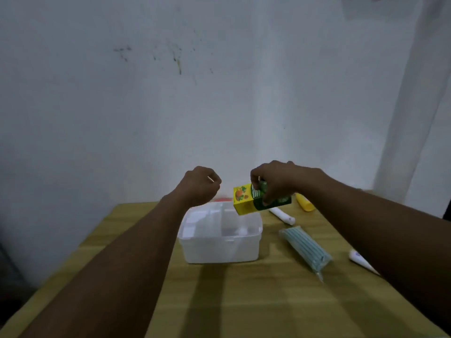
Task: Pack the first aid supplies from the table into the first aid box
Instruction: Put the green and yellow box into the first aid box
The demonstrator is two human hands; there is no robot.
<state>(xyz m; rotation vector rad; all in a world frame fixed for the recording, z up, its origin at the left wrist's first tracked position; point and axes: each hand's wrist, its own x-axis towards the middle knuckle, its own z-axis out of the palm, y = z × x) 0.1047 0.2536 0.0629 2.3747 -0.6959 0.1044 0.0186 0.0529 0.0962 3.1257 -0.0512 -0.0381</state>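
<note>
An open white plastic first aid box [220, 250] stands on the wooden table [244, 301]. My right hand [280, 181] grips a yellow and green carton [246, 200], tilted, above the box's far right corner. My left hand [201, 185] hovers over the box's far left side, fingers curled shut, with a ring on one finger; nothing shows in it. On the table right of the box lie a pack of blue-green strips in clear wrap [306, 248], a white tube [283, 215], a yellow tube [304, 203] and a white tube [361, 261] partly hidden by my right forearm.
A red thing [222, 199] shows dimly behind the box, mostly hidden. A pale wall rises straight behind the table's far edge. The table's left edge runs diagonally under my left forearm, with dark floor beyond it.
</note>
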